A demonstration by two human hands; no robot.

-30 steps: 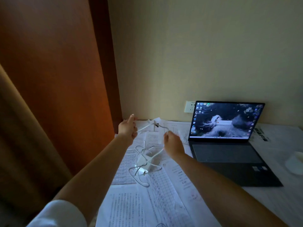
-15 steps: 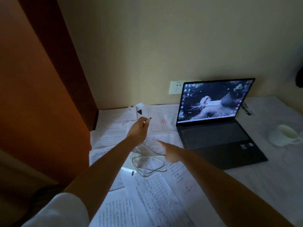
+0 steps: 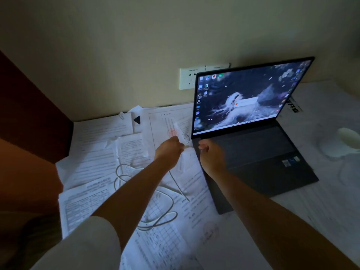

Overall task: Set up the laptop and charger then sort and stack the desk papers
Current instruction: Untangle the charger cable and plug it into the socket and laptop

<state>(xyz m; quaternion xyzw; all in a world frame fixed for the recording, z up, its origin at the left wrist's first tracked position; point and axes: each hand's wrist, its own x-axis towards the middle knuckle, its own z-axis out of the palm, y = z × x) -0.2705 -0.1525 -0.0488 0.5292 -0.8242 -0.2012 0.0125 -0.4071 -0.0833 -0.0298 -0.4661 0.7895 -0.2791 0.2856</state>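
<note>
1. White charger cable (image 3: 155,199) lies in loose loops on the printed papers (image 3: 93,152), behind the left hand (image 3: 169,151) and under its forearm, and runs up to that hand.
2. Left fingers are curled together, pinching the cable's plug end (image 3: 186,146), which pokes out toward the laptop's left edge.
3. Right hand (image 3: 211,156) rests at the near-left corner of the open laptop (image 3: 259,152); its fingers look bent over the edge, but motion blur hides whether they grip it, so I cannot tell.
4. Both hands sit just beside each other, apart.
5. Beyond the fingers, a white wall socket (image 3: 187,78) sits on the wall, left of the lit screen.
6. Far right of the right fingers, a white cup (image 3: 339,147) stands on the desk (image 3: 331,201).
</note>
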